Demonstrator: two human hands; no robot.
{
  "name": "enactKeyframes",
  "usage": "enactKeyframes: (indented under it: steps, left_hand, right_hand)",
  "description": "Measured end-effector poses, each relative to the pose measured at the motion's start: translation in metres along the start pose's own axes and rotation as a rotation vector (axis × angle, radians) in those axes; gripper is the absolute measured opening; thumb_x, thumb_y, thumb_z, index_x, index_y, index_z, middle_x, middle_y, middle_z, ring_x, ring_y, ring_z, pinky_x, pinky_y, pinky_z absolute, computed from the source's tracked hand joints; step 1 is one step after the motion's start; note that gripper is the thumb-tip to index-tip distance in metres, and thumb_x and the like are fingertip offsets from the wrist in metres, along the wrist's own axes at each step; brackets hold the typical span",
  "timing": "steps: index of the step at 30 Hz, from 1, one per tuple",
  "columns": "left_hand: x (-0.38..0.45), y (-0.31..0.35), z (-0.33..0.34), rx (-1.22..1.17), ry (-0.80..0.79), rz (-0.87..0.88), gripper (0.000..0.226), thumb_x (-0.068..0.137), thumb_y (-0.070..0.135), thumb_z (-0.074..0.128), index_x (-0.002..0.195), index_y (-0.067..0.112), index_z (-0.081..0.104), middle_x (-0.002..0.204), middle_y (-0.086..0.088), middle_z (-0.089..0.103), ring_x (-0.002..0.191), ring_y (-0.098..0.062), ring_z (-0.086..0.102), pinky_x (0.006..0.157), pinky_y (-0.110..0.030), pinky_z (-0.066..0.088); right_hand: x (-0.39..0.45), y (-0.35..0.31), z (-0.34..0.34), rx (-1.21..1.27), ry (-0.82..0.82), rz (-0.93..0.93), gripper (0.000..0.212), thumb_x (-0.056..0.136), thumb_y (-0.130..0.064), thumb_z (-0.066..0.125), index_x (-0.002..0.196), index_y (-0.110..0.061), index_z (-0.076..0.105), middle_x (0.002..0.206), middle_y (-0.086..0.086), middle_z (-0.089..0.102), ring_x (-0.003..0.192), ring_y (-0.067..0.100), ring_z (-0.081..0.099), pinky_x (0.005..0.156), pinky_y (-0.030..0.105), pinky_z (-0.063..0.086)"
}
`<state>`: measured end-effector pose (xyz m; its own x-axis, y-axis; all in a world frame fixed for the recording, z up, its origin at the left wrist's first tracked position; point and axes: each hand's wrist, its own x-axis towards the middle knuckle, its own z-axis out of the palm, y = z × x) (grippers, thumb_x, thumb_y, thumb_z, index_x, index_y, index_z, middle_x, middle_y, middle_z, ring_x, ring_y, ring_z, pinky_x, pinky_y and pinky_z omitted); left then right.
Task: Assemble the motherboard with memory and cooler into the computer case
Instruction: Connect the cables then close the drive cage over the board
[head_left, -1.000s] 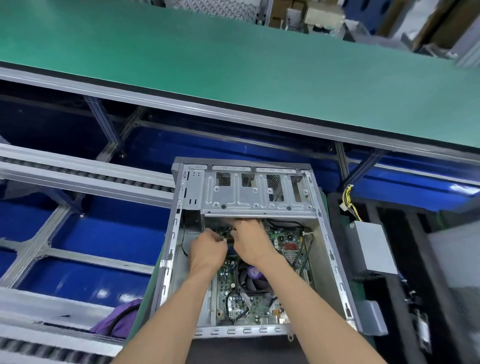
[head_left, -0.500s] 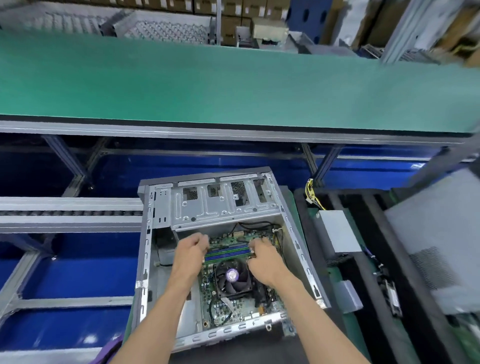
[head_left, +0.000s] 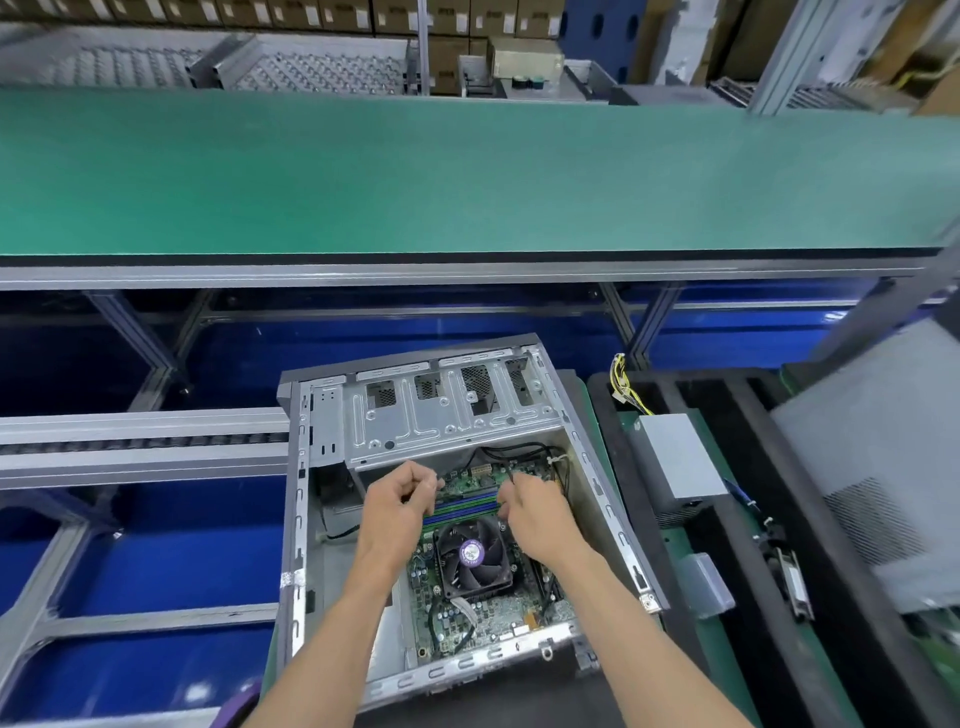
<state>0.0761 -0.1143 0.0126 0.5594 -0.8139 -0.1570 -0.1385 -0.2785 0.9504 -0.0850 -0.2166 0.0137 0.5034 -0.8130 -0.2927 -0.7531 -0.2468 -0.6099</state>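
An open grey computer case (head_left: 608, 514) lies on its side in front of me. Inside it sits the green motherboard (head_left: 498, 616) with a black cooler fan (head_left: 474, 558) and blue-green memory sticks (head_left: 465, 505) just beyond the fan. My left hand (head_left: 397, 512) is at the left end of the memory sticks, fingers curled and pinched together. At the right end is my right hand (head_left: 537, 519), fingers also curled. Whether either hand grips a stick or a latch is hidden by the fingers.
A grey power supply (head_left: 678, 465) with yellow and black wires lies in a black foam tray (head_left: 753, 597) right of the case. A green conveyor belt (head_left: 467, 171) runs across behind. Metal rails (head_left: 140, 441) and blue floor lie left. A purple object (head_left: 239, 704) pokes in at bottom left.
My hands moved from the middle of the board out to the two ends of the memory sticks. The view lifted, so the case sits lower in the frame.
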Motion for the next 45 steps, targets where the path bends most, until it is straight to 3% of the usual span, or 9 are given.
enactKeyframes:
  steps: [7,12,18,21,26,28,31,36,45]
  left_hand:
    - [0.0,-0.002,0.012,0.184,-0.108,-0.032,0.016,0.091,0.029,0.069,0.076,0.034,0.07,0.061,0.012,0.067,0.048,0.0,0.051,0.06,-0.025,0.044]
    - [0.002,-0.003,0.014,0.262,-0.13,-0.002,0.015,0.086,0.025,0.074,0.076,0.036,0.075,0.074,0.022,0.071,0.068,0.006,0.062,0.066,-0.02,0.044]
    - [0.011,-0.004,0.01,0.379,0.03,-0.053,0.014,0.095,0.028,0.061,0.085,0.028,0.071,0.065,0.007,0.068,0.055,-0.006,0.059,0.057,-0.027,0.045]
    - [0.026,0.001,0.02,0.639,-0.09,0.091,0.021,0.099,0.018,0.052,0.107,0.022,0.071,0.073,0.007,0.065,0.058,-0.003,0.055,0.058,-0.025,0.037]
    - [0.06,0.019,0.066,0.745,-0.491,0.224,0.043,0.103,0.009,0.039,0.143,0.022,0.047,0.106,-0.011,0.069,0.081,-0.022,0.065,0.07,-0.036,0.052]
    - [0.073,0.025,0.084,0.81,-0.586,0.201,0.04,0.103,0.009,0.037,0.142,0.013,0.045,0.128,-0.015,0.062,0.11,-0.03,0.061,0.089,-0.036,0.05]
    - [0.087,0.027,0.106,0.887,-0.71,0.128,0.031,0.104,0.012,0.038,0.132,0.004,0.049,0.131,-0.019,0.058,0.118,-0.033,0.056,0.093,-0.037,0.045]
    - [0.098,0.026,0.12,0.871,-0.726,0.08,0.035,0.107,0.034,0.039,0.136,0.018,0.05,0.14,-0.011,0.056,0.119,-0.025,0.054,0.083,-0.03,0.039]
    - [0.093,0.019,0.102,0.771,-0.704,0.141,0.044,0.107,0.021,0.035,0.151,0.025,0.041,0.15,-0.001,0.049,0.131,-0.02,0.05,0.103,-0.023,0.039]
  right_hand:
    - [-0.004,-0.005,-0.002,0.23,0.144,-0.091,0.022,0.101,-0.021,0.047,0.123,-0.019,0.05,0.084,-0.004,0.06,0.074,0.01,0.056,0.067,0.03,0.045]
    - [-0.015,-0.016,-0.004,-0.002,0.153,-0.229,0.032,0.096,-0.055,0.04,0.09,-0.028,0.057,0.07,-0.011,0.056,0.068,0.01,0.055,0.061,0.034,0.043]
    - [-0.012,-0.009,-0.008,-0.022,0.028,-0.014,0.036,0.1,-0.033,0.051,0.072,-0.012,0.056,0.06,-0.002,0.049,0.058,0.019,0.045,0.053,0.03,0.034]
    - [-0.016,-0.002,-0.009,-0.051,-0.075,0.134,0.039,0.098,-0.027,0.051,0.063,-0.013,0.041,0.063,0.002,0.045,0.055,0.021,0.039,0.051,0.028,0.028]
    - [-0.018,-0.004,-0.009,-0.103,-0.122,0.266,0.017,0.097,-0.023,0.042,0.091,-0.009,0.05,0.109,0.014,0.058,0.083,0.03,0.051,0.071,0.032,0.04]
    - [-0.019,-0.003,-0.01,-0.141,-0.062,0.271,0.015,0.095,-0.022,0.042,0.09,-0.011,0.05,0.104,0.013,0.056,0.081,0.031,0.049,0.069,0.033,0.039]
    - [-0.02,-0.001,-0.011,-0.183,0.06,0.248,0.018,0.097,-0.024,0.04,0.092,-0.011,0.052,0.101,0.014,0.06,0.087,0.034,0.058,0.067,0.034,0.04]
    - [-0.024,0.0,-0.006,-0.206,0.142,0.209,0.034,0.097,-0.036,0.04,0.115,-0.009,0.051,0.111,0.014,0.063,0.1,0.036,0.062,0.067,0.037,0.04]
    - [-0.023,-0.009,-0.002,-0.262,0.336,0.139,0.045,0.086,-0.025,0.05,0.127,-0.01,0.038,0.105,0.009,0.064,0.092,0.034,0.066,0.061,0.036,0.037]
